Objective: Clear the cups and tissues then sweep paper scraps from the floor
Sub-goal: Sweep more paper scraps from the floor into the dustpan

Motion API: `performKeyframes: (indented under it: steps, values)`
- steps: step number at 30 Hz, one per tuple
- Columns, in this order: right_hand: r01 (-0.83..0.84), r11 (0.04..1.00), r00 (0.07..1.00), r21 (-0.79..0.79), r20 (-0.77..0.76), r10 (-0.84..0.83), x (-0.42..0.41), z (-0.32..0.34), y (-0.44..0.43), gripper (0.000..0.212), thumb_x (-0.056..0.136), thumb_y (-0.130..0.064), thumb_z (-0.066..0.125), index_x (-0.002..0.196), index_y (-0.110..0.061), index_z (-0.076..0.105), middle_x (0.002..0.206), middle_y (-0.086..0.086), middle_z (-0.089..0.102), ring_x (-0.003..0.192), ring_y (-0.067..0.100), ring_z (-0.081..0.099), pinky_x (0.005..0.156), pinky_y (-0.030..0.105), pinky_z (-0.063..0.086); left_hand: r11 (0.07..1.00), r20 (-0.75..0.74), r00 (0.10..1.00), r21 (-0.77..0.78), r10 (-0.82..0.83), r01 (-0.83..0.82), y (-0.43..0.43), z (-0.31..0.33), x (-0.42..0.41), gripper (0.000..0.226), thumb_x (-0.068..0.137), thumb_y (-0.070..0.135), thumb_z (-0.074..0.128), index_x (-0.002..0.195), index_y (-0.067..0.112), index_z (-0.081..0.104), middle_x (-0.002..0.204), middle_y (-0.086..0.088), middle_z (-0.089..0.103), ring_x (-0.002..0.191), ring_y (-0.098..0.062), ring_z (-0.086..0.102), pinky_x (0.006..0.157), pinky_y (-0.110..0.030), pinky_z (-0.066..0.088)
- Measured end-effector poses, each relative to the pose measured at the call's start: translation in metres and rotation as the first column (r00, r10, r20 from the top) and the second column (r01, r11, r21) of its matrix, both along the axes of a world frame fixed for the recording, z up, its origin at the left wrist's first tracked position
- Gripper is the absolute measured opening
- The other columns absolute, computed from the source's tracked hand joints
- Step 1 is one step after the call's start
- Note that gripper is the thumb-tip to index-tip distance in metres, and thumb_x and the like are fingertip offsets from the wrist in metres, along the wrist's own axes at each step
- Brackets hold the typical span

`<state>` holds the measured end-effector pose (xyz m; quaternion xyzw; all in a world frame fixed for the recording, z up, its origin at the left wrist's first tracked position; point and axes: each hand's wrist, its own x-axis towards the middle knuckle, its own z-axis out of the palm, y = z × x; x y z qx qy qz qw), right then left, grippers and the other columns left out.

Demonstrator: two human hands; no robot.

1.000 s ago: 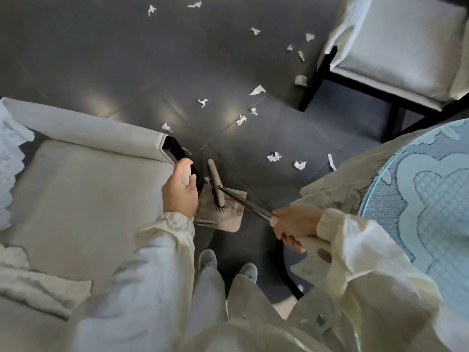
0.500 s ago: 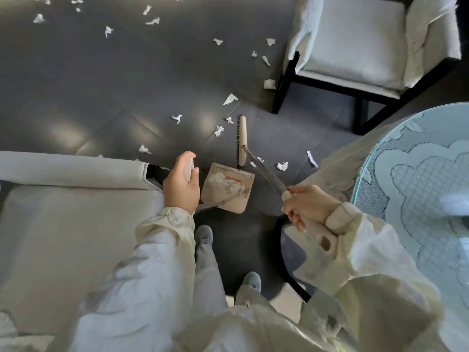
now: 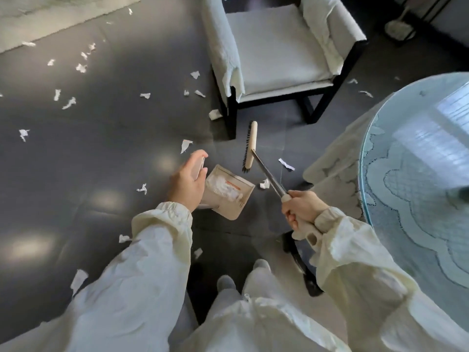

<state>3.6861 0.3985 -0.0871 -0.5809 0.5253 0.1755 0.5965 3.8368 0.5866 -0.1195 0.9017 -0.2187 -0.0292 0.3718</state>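
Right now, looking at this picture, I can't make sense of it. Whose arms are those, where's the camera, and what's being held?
There is no machine here. A person wears a wide-angle camera on the head, so the one view looks forward and down at their own hands. The left hand grips the upright handle of a dustpan that has white paper scraps in it. The right hand grips the long handle of a broom, whose brush head reaches out beyond the dustpan, near a leg of the chair. More scraps lie scattered over the dark floor. At the right edge is a round table with a lace cloth.
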Motion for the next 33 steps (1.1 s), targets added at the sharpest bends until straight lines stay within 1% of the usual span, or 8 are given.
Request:
performKeyframes:
  steps: [10,14,16,20,24,27,29,33]
  values:
    - [0.295,0.955,0.955,-0.011,-0.025,-0.296,0.078,-0.039,-0.079,0.015,0.094,-0.002,0.04,0.101,-0.014,0.047,0.064,0.006,0.04,0.048,0.018,0.036,0.043,0.021,0.035,0.971,0.06,0.969,0.04,-0.239,0.237,-0.104,-0.013,0.133,0.034,0.086,0.011,0.062,0.108,0.035,0.054,0.081,0.014,0.054,0.073,-0.009,0.048,0.072,-0.022,0.04]
    - [0.295,0.948,0.947,-0.122,-0.091,-0.307,0.11,-0.056,-0.119,0.014,0.094,-0.006,0.04,0.1,-0.017,0.046,0.076,0.008,0.046,0.052,0.021,0.04,0.04,0.02,0.037,0.949,0.074,0.947,0.064,-0.313,0.309,-0.144,-0.012,0.181,0.034,0.085,0.009,0.064,0.109,0.032,0.056,0.075,0.012,0.05,0.069,0.001,0.042,0.063,-0.004,0.033]
    - [0.256,0.953,0.956,-0.162,-0.105,-0.275,0.113,-0.066,-0.13,0.021,0.093,-0.006,0.043,0.107,-0.02,0.048,0.087,0.009,0.049,0.056,0.021,0.043,0.036,0.019,0.037,0.943,0.06,0.943,0.077,-0.328,0.323,-0.155,-0.01,0.189,0.032,0.086,0.009,0.063,0.111,0.028,0.059,0.074,0.012,0.049,0.071,0.002,0.042,0.065,-0.005,0.033]
    - [0.145,0.975,0.971,-0.169,-0.163,-0.173,0.121,-0.096,-0.137,0.044,0.088,-0.005,0.05,0.132,-0.001,0.047,0.098,0.011,0.049,0.074,0.026,0.051,0.048,0.023,0.04,0.914,-0.011,0.916,0.066,-0.401,0.401,-0.176,-0.011,0.216,0.03,0.087,0.01,0.062,0.114,0.024,0.061,0.084,0.011,0.056,0.076,-0.007,0.05,0.074,-0.013,0.039]
    - [0.214,0.974,0.956,-0.074,-0.187,-0.225,0.132,-0.116,-0.11,0.047,0.085,-0.004,0.053,0.132,0.002,0.048,0.103,0.019,0.056,0.062,0.016,0.05,0.035,0.014,0.04,0.848,-0.053,0.851,0.063,-0.523,0.526,-0.187,-0.013,0.256,0.03,0.088,0.008,0.061,0.114,0.023,0.062,0.085,0.008,0.06,0.078,-0.012,0.054,0.074,-0.01,0.034]
    - [0.072,0.986,0.949,-0.15,-0.295,-0.114,0.157,-0.126,-0.064,0.047,0.089,-0.008,0.05,0.135,-0.004,0.046,0.124,0.021,0.057,0.093,0.029,0.062,0.069,0.027,0.054,0.786,-0.119,0.785,0.049,-0.608,0.616,-0.182,-0.015,0.289,0.03,0.089,0.013,0.059,0.112,0.033,0.058,0.09,0.003,0.065,0.084,-0.017,0.059,0.079,-0.018,0.039]
    - [0.016,0.979,0.921,-0.205,-0.379,-0.094,0.185,-0.13,-0.031,0.046,0.093,-0.014,0.047,0.138,-0.01,0.044,0.129,0.014,0.055,0.115,0.03,0.056,0.089,0.031,0.046,0.73,-0.14,0.728,0.045,-0.671,0.682,-0.177,-0.016,0.316,0.031,0.09,0.015,0.058,0.109,0.038,0.056,0.092,0.0,0.067,0.089,-0.02,0.06,0.083,-0.025,0.044]
    - [0.233,0.946,0.892,-0.227,-0.337,-0.3,0.241,-0.128,0.047,0.044,0.096,-0.015,0.045,0.139,-0.009,0.042,0.131,0.015,0.054,0.116,0.03,0.055,0.081,0.02,0.047,0.583,-0.221,0.562,-0.037,-0.797,0.812,-0.147,-0.021,0.372,0.03,0.089,0.012,0.056,0.107,0.036,0.056,0.101,-0.003,0.069,0.107,-0.019,0.061,0.098,-0.033,0.045]
